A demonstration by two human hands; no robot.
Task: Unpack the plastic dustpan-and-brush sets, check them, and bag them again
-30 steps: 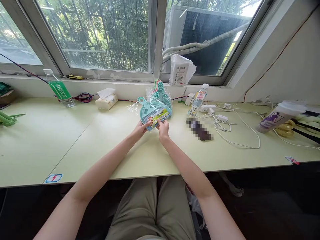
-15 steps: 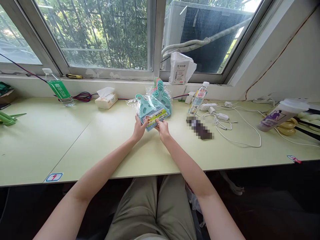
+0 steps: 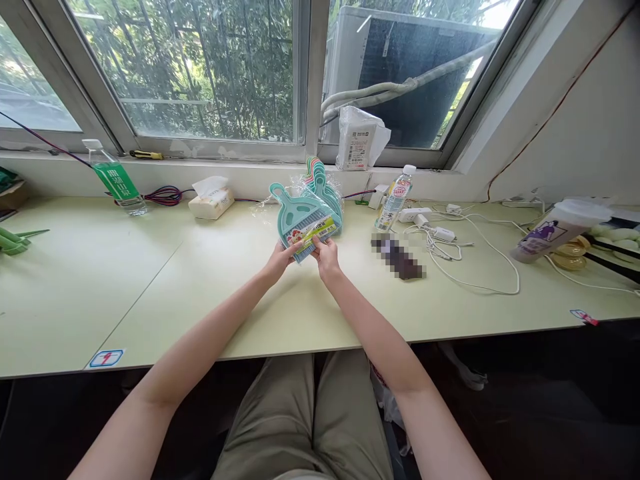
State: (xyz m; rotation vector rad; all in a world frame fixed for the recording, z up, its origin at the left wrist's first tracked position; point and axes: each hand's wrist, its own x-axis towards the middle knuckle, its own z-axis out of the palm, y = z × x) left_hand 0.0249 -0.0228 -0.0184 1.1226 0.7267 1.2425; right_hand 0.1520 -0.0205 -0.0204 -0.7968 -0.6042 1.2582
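Observation:
A small teal dustpan (image 3: 293, 212) with a brush and a printed label is held up over the table, tilted, its handle toward the upper left. My left hand (image 3: 280, 262) is closed on its lower left edge. My right hand (image 3: 326, 256) pinches the lower right part, thumb over the yellow label (image 3: 324, 229). Crinkled clear plastic (image 3: 264, 211) shows behind and beside the dustpan. Just behind it stands a stack of similar dustpans (image 3: 330, 193), mostly teal with some red edges at the top, partly hidden by the held one.
A tissue pack (image 3: 212, 203) and a green-labelled bottle (image 3: 119, 181) are to the left. On the right are another bottle (image 3: 396, 200), a blurred dark item (image 3: 399, 257), white cables (image 3: 443, 243) and a lidded cup (image 3: 555, 233). A wrapped white pack (image 3: 358, 143) rests on the sill.
The dustpan has turned slightly, so its handle and face show more plainly, with less plastic glare over them. My left hand has shifted a little lower along its edge.

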